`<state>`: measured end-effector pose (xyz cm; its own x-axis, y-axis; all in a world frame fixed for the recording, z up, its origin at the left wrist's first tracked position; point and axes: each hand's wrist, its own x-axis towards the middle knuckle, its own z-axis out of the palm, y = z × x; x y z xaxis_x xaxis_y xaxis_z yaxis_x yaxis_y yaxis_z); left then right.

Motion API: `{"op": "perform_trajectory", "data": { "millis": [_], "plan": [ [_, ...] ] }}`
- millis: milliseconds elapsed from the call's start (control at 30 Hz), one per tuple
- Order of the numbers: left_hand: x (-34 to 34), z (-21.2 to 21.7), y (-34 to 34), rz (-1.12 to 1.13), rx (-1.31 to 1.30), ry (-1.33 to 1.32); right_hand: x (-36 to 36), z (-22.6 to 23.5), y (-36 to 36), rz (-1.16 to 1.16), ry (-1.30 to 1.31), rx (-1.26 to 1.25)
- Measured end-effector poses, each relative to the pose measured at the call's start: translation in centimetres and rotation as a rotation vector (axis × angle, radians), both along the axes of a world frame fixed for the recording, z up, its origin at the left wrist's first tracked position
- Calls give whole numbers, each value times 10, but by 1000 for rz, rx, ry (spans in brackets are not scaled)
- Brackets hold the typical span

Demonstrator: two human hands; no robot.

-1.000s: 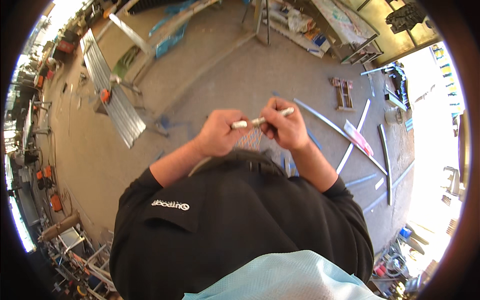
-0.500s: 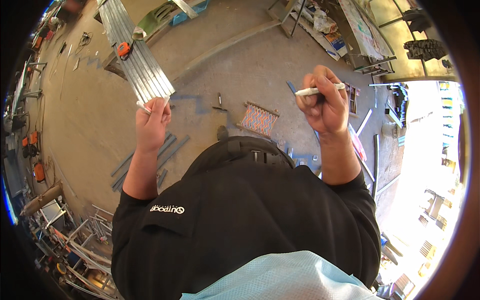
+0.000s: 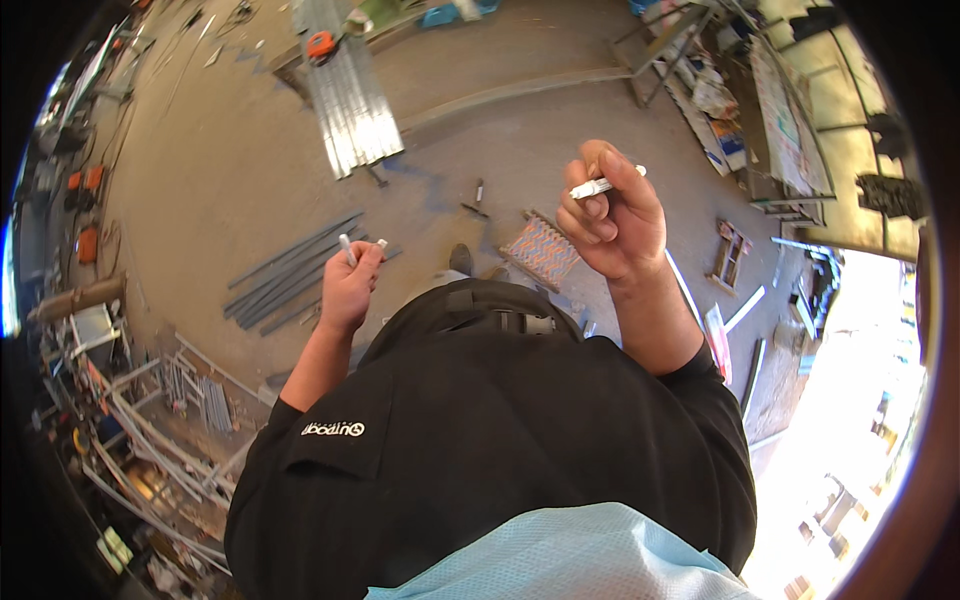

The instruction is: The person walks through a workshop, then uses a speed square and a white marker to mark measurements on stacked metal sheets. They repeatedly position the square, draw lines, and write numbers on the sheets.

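My right hand (image 3: 622,215) is raised and closed around a white marker pen (image 3: 592,188), its narrow tip pointing left. Lower and to the left, my left hand (image 3: 350,285) is also closed. White ends of something slim, a small white stick (image 3: 347,250), poke out on both sides of its fingers; whether this is one piece or two I cannot tell. Beyond that hand lie long silvery metal profiles (image 3: 352,110) on a support, with an orange tape measure (image 3: 321,45) on top. Neither hand touches them.
Grey metal bars (image 3: 290,270) lie on the floor at left. A woven-top stool (image 3: 540,250) and a hammer-like tool (image 3: 477,200) are ahead of my feet. A cluttered metal table (image 3: 790,130) stands far right. Metal scraps (image 3: 160,430) crowd the near left.
My left hand has come away from the metal profiles' near end, moving toward my body. The view has shifted left. My right hand still holds the marker pen up.
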<state>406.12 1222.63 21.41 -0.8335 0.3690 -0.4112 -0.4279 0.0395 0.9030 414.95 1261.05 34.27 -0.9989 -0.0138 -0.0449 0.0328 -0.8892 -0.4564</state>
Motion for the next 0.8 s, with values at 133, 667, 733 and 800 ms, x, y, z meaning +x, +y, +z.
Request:
{"op": "perform_trajectory", "data": {
  "millis": [133,667,733,800],
  "plan": [
    [15,-10,-21,9,-71,3,-22,-26,-27,-30,-153,271],
    [-66,-87,-119,41,-297,68,-205,-147,-138,-22,-280,1540],
    [-80,-96,-133,44,-314,45,-222,-157,-146,-39,-248,1615],
    [-91,-103,-144,41,-344,9,-233,-165,-151,-54,-240,1678]
  ]
}}
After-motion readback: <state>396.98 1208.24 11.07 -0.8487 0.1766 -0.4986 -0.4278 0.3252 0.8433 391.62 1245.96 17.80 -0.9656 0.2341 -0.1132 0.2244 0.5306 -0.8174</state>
